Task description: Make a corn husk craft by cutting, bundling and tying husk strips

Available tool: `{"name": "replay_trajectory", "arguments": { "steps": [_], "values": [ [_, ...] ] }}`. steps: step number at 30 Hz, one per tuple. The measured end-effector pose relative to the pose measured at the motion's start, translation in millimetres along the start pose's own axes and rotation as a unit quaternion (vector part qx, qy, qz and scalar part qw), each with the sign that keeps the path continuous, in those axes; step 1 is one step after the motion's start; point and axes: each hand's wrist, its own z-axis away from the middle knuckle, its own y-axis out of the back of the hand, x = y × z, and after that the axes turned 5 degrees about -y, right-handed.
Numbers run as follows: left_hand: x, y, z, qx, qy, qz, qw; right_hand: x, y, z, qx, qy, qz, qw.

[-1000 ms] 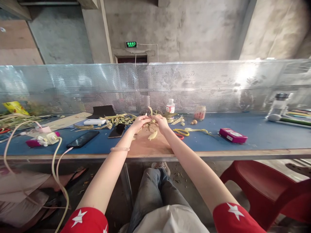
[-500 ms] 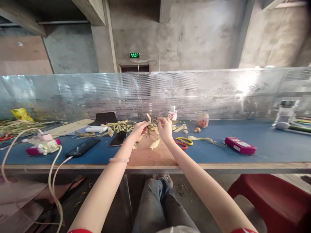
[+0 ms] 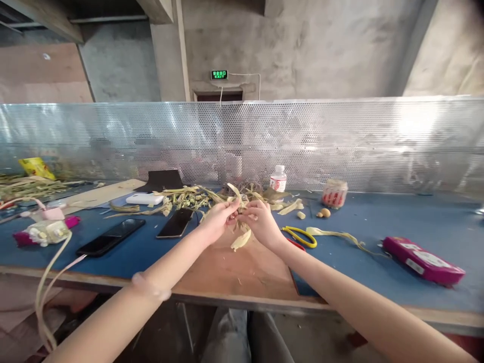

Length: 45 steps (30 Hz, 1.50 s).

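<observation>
My left hand (image 3: 220, 218) is closed, pinching a bundle of pale dried husk-like leaves (image 3: 235, 191) whose curled tip sticks up above the thumb. Close against it, my right hand (image 3: 260, 223) has its thumb and fingers pressed together at the same bundle; what lies between those fingertips is hidden. A loose pale leaf (image 3: 241, 241) hangs or lies just below the hands, over a brown board (image 3: 227, 272). Yellow-handled scissors (image 3: 302, 236), partly covered by my right forearm, lie to the right beside a long dried strip (image 3: 340, 234).
Dried plant pieces (image 3: 189, 198) are heaped behind my hands. Two phones (image 3: 113, 237) and a white case (image 3: 145, 199) lie to the left, with cables. A white-capped bottle (image 3: 278, 179), a jar (image 3: 335, 194) and a magenta packet (image 3: 422, 259) stand or lie to the right. A perforated metal screen (image 3: 170, 141) borders the table.
My right hand has come down and left, its fingertips now meeting my left hand at the bundle. The view has moved closer to the table.
</observation>
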Motion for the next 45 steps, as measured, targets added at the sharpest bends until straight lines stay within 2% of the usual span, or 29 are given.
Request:
{"name": "replay_trajectory", "arguments": {
  "steps": [3, 8, 12, 14, 17, 19, 21, 24, 27, 30, 33, 36, 39, 42, 45],
  "values": [
    [0.2, -8.0, 2.3, 0.021, 0.044, 0.003, 0.999, 1.6, 9.3, 2.6, -0.043, -0.019, -0.079, 0.996],
    [-3.5, -19.1, -2.1, 0.027, 0.125, 0.027, 0.991, 8.6, 29.8, 2.3, -0.135, -0.08, -0.145, 0.977],
    [-3.3, -25.1, -10.7, -0.011, 0.151, -0.045, 0.987, 17.5, 41.7, 0.1, -0.162, -0.14, -0.177, 0.961],
    [-2.8, -24.7, -15.3, 0.008, 0.118, -0.14, 0.983, 23.1, 45.7, -1.5, -0.168, -0.175, -0.203, 0.949],
    [-6.5, -22.4, -18.9, 0.031, -0.003, -0.29, 0.957, 31.2, 48.7, -4.2, -0.152, -0.211, -0.232, 0.937],
    [-12.5, -22.0, -17.1, 0.055, -0.088, -0.391, 0.914, 35.3, 48.1, -5.5, -0.139, -0.227, -0.242, 0.933],
    [-19.0, -22.5, -11.8, 0.038, -0.132, -0.478, 0.868, 38.4, 45.6, -5.7, -0.141, -0.228, -0.252, 0.93],
    [-24.3, -22.9, -1.2, 0.057, -0.141, -0.525, 0.837, 43.0, 40.9, -4.1, -0.137, -0.213, -0.257, 0.933],
    [-22.2, -22.1, 5.8, 0.087, -0.178, -0.56, 0.804, 49.3, 38.6, -1.9, -0.134, -0.204, -0.224, 0.944],
    [-18.6, -22.3, 4.8, 0.042, -0.22, -0.585, 0.779, 54.9, 39.3, -0.2, -0.158, -0.186, -0.176, 0.954],
    [-18.4, -24.1, -0.1, 0.003, -0.219, -0.609, 0.763, 56.0, 40.9, 1.0, -0.163, -0.17, -0.152, 0.96],
    [-21.0, -26.1, -1.7, 0.007, -0.181, -0.609, 0.772, 53.2, 41.1, 1.7, -0.167, -0.152, -0.146, 0.963],
    [-24.1, -26.4, -0.4, 0.004, -0.11, -0.559, 0.822, 49.6, 38.9, 3.1, -0.168, -0.147, -0.154, 0.962],
    [-26.9, -24.6, -1.3, -0.003, 0.003, -0.477, 0.879, 47.4, 35.3, 5.9, -0.167, -0.154, -0.161, 0.96],
    [-28.3, -22.8, -4.2, 0.013, 0.089, -0.401, 0.911, 47.1, 32.4, 8.7, -0.178, -0.154, -0.16, 0.959]
  ]
}}
